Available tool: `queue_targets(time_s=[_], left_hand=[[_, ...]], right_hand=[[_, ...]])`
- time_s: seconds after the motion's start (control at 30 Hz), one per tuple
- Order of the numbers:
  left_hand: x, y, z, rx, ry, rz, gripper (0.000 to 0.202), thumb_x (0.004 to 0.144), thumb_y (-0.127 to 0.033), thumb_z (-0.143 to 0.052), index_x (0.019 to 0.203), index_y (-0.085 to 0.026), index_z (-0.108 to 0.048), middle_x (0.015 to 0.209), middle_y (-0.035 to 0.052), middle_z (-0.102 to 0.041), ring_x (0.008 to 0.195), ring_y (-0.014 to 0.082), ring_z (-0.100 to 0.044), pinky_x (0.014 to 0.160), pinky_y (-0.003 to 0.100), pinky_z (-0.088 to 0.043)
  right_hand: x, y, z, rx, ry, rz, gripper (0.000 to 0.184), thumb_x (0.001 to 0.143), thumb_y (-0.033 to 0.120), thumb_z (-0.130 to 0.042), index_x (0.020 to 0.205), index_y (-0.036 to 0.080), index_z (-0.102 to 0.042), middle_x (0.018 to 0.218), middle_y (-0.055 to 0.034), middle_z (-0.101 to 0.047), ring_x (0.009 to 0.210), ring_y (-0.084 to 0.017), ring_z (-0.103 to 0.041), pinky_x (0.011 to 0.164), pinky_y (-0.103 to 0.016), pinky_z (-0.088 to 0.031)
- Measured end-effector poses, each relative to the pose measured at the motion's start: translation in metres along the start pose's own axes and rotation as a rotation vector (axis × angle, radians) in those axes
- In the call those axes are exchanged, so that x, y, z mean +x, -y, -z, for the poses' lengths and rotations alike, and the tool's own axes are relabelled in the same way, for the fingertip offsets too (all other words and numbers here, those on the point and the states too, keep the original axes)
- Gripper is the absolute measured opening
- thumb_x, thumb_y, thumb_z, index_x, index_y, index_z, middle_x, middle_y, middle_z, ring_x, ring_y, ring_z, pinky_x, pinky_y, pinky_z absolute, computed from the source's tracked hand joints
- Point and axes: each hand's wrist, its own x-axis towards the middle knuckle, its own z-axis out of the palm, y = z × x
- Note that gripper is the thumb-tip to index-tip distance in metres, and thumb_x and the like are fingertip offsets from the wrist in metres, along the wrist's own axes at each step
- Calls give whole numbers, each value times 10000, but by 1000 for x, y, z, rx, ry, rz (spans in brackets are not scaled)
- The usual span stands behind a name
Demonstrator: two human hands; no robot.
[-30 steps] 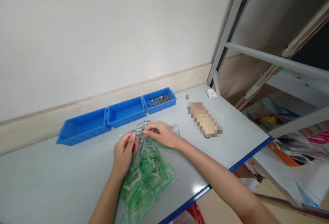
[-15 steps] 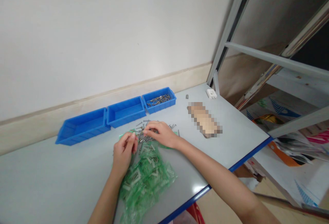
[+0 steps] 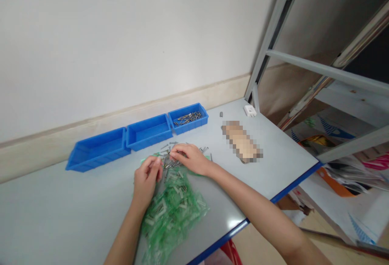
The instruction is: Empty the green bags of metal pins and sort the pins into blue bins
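Note:
A loose pile of metal screws (image 3: 167, 164) lies on the table at the mouth of a green see-through plastic bag (image 3: 176, 206). More screws and pale plug-like pieces show inside the bag. At the left side of the pile is my left hand (image 3: 147, 174), its thumb and fingers pinched together; what they hold, if anything, is too small to make out. My right hand (image 3: 192, 157) is over the right part of the pile with fingertips closed among the screws. Those fingers hide whatever is between them.
Three blue bins stand along the wall: a left bin (image 3: 99, 148), a middle bin (image 3: 148, 135) and a right bin (image 3: 191, 125) holding screws. A blurred-out brown object (image 3: 241, 141), a white plug adapter (image 3: 250, 111) and a small grey piece (image 3: 221, 114) lie to the right, beside a metal frame (image 3: 270, 42).
The fingertips of my right hand have shifted very slightly over the screws. My left hand, the bag and the bins look the same.

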Motion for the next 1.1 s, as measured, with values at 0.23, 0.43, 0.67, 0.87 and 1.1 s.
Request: queue_targets(time_s=[0.23, 0.43, 0.67, 0.87, 1.1], left_hand=[[-2, -3, 1, 68, -13, 0, 393, 851, -419, -450, 531, -191, -451, 399, -61, -372, 401, 101, -361, 453, 240, -294], [-1, -7, 1, 80, -22, -25, 430, 871, -412, -407, 501, -195, -394, 415, -52, -381, 419, 101, -375, 479, 242, -307], [0, -1, 0, 36, -29, 7, 287, 864, -427, -413, 720, -194, -499, 398, -80, -382, 390, 113, -356, 455, 237, -297], [0, -4, 1, 111, -25, -31, 427, 872, -417, -389, 503, -204, -356, 437, -46, -363, 441, 110, -360, 482, 248, -300], [-1, -2, 1, 14, -23, 17, 274, 860, -420, -427, 721, -196, -502, 414, -79, -392, 389, 110, -353, 452, 241, -296]], right_hand=[[-2, 1, 2, -70, 18, 4, 207, 892, 255, -489, 737, 164, -592, 690, 27, -550, 637, -89, -473, 620, -193, -329], [-2, -1, 0, -49, 36, 24, 216, 889, 260, -497, 724, 162, -598, 683, 27, -559, 621, -85, -475, 614, -192, -334], [-2, 0, 1, -31, 24, 19, 132, 868, 244, -534, 801, 173, -624, 764, 14, -603, 665, -92, -509, 643, -195, -361], [-2, -1, 1, -72, 76, 5, 216, 876, 265, -517, 701, 171, -604, 633, 37, -536, 597, -86, -463, 597, -191, -332], [-2, -2, 1, -7, 14, 18, 156, 876, 277, -536, 818, 171, -635, 774, 12, -614, 666, -86, -509, 638, -189, -354]])
